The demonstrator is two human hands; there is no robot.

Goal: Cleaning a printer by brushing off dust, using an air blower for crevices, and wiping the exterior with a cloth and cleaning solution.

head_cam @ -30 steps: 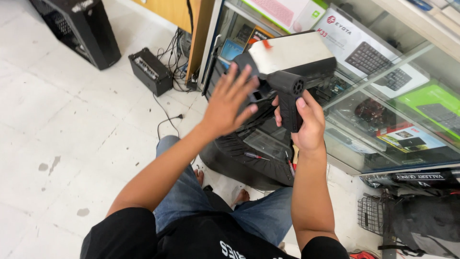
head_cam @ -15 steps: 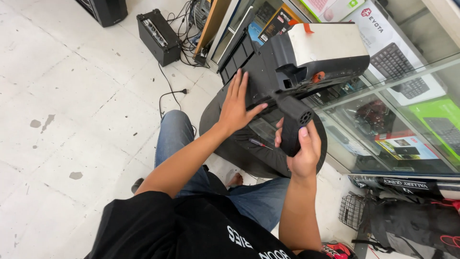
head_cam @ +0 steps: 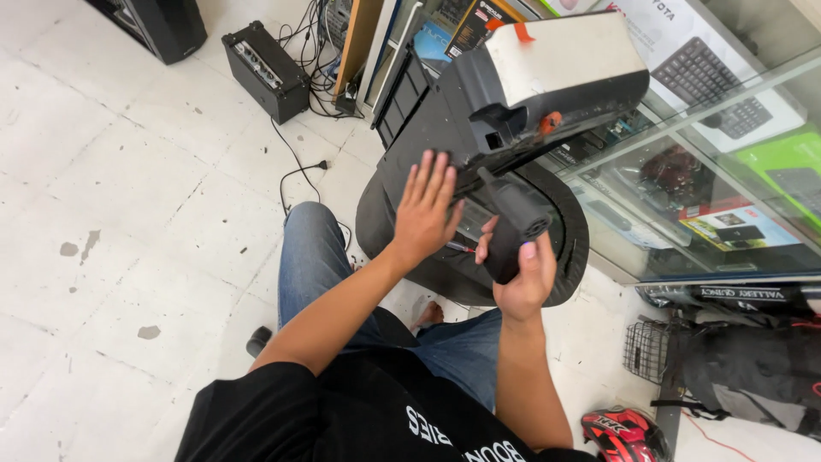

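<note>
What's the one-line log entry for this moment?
left hand: flat on black machine | right hand: gripping black handle | machine: tilted over black base | person seated by glass case

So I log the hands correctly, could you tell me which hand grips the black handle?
The right hand, wrapped around the black handle; the left hand lies flat, fingers spread.

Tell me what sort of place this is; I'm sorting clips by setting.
Probably a computer or electronics shop. A glass display case holds boxed keyboards and other packaged gear, a small amplifier sits on the tiled floor, and the hands work on a black machine.
</note>
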